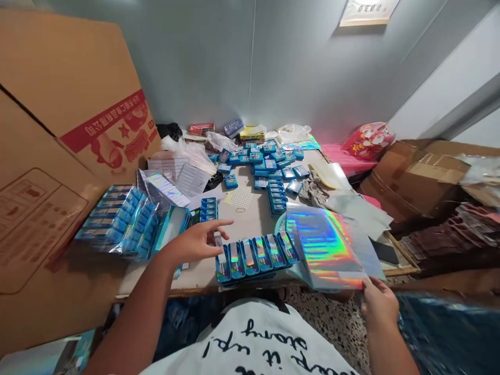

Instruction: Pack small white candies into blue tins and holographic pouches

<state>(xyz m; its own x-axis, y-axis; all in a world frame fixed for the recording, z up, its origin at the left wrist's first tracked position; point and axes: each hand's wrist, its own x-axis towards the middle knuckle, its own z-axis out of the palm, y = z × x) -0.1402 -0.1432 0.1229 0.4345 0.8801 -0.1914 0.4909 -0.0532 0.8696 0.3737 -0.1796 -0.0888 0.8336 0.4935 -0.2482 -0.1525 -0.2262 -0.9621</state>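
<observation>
My left hand [201,240] is over the left end of a row of small blue boxes [255,260] at the table's front edge. Its fingers are spread, with the thumb close to the leftmost box; whether it touches is hard to tell. Shiny silvery strips lie across the tops of these boxes. On the right, my right hand [379,301] pinches the lower corner of a rainbow-shining holographic sheet [324,245]. This sheet slants beside the row's right end, overlapping other pale sheets.
Loose blue boxes [269,164] crowd the table's back, near a short stack [277,198]. Wrapped bundles of blue boxes [117,219] stand left, by a tall carton [74,94]. A dark phone-like slab [383,252] and brown cartons [414,177] are at right.
</observation>
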